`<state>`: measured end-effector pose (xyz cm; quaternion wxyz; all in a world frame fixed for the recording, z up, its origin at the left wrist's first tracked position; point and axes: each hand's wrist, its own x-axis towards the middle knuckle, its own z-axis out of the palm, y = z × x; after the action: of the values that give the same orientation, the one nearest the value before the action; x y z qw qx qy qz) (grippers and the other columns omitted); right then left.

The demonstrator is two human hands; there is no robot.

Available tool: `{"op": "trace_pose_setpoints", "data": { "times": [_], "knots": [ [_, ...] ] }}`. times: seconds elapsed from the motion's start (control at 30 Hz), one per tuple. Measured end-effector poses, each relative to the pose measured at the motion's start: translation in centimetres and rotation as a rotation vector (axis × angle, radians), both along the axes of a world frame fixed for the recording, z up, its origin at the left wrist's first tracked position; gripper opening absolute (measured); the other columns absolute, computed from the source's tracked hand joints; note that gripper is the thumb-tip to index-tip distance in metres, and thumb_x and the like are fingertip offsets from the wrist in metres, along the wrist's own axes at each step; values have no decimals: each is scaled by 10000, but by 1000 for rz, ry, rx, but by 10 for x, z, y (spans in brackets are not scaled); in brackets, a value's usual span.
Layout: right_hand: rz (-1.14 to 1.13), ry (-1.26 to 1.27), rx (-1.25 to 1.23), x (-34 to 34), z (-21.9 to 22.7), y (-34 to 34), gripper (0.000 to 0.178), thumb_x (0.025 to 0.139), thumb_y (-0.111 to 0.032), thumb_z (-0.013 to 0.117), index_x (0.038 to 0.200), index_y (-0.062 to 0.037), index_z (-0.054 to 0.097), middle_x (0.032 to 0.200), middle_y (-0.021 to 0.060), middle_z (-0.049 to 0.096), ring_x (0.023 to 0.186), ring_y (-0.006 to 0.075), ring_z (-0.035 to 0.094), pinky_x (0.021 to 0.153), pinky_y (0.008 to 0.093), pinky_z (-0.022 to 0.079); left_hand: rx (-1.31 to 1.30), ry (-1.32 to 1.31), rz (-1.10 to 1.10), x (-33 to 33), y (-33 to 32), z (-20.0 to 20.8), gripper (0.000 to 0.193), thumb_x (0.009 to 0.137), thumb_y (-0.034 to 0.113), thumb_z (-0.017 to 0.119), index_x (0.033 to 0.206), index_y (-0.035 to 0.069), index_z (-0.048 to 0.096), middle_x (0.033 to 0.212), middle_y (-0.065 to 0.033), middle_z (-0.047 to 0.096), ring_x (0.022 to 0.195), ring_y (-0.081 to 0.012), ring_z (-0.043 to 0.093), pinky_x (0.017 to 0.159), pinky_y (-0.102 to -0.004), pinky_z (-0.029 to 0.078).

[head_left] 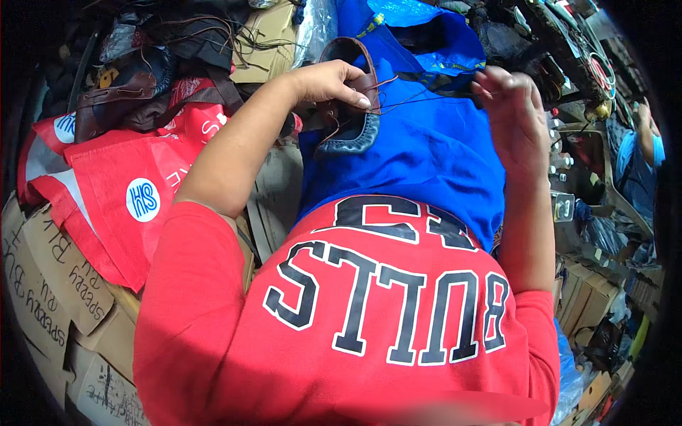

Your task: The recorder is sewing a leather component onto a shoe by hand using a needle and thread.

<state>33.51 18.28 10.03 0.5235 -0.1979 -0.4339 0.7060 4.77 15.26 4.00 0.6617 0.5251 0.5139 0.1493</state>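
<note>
A dark blue and brown moccasin-style shoe (349, 136) rests above my lap, its stitched toe pointing toward me. My left hand (332, 84) is closed on the shoe's brown side, with the thumb pressed near its opening. From the shoe a dark thread (426, 101) runs across to my right hand (515, 106), which is raised at the right. The right fingers are curled at the thread's end and somewhat blurred; whether they also hold a needle cannot be seen. Brown lace ends stick out of the shoe. Blue cloth (433, 153) covers my lap beneath it.
A similar shoe (117, 99) lies at the left by red bags (106, 192). Cardboard boxes (42, 298) are stacked lower left. Loose brown laces (220, 28) lie at the top, near a blue bag (455, 42). Small bottles (561, 162) and another person's arm (645, 131) are at the right.
</note>
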Motion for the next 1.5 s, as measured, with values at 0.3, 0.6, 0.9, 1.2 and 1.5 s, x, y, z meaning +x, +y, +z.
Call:
{"op": "trace_pose_setpoints", "data": {
  "times": [0.3,0.6,0.9,1.2,1.5],
  "knots": [
    [247,-1580,683,12,-28,3,297,859,-366,624,893,-73,653,757,157,633,704,301,621,786,391,437,72,-82,50,3,-2,-26,207,809,215,707,952,78,650,820,10,646,705,-52,574,528,-215,449],
    [-103,-1747,1013,133,-33,-14,342,858,-340,616,680,-58,538,683,99,572,685,304,551,758,401,360,101,-58,-56,29,7,-7,229,828,208,691,984,49,639,886,-5,640,807,-78,560,751,-238,452],
    [-170,-1906,231,333,-95,-58,309,862,-302,638,705,-46,565,692,63,579,673,249,551,642,363,377,76,-124,-61,25,12,-17,228,827,206,692,982,46,643,906,-17,664,821,-81,591,770,-225,458],
    [-424,-1788,319,304,-131,-21,407,862,-218,643,1238,-76,575,1024,96,619,974,204,580,889,307,438,231,97,-135,28,-11,29,237,834,158,658,1015,8,624,882,11,635,807,-42,541,704,-229,449],
    [130,-1265,883,-32,-69,14,243,722,-178,650,955,-114,678,996,105,641,873,309,620,756,416,493,130,-29,-26,30,-21,51,263,824,143,675,1030,-9,615,897,-13,636,790,-61,555,710,-226,454]
  ]
}}
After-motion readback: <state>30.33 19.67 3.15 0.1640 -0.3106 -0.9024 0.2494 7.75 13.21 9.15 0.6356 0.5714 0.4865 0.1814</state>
